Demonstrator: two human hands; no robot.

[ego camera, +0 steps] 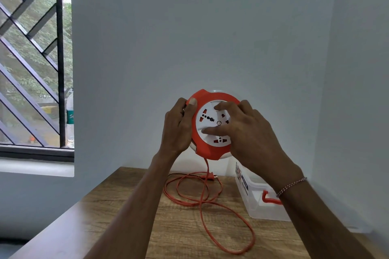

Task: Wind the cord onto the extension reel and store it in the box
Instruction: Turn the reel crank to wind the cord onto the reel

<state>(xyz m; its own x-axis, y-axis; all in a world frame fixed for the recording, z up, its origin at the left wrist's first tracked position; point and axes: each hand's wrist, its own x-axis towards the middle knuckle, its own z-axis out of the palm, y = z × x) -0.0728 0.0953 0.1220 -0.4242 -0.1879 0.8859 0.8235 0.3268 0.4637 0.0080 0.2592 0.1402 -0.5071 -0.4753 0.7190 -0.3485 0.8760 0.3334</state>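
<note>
reel (210, 149) orange/white, held up | L hand (179, 126) grips rim | R hand (246, 132) fingers flat on face | cord (210, 202) loose

A wooden desk (117, 216) with a visible grain fills the lower part of the view, set into a corner of plain pale walls (200, 27). At nine to ten o'clock is a window (31, 59) with a black diagonal grille; green trees (37, 23) show beyond it. A plastic bottle (70, 118) stands at its right edge.
</note>
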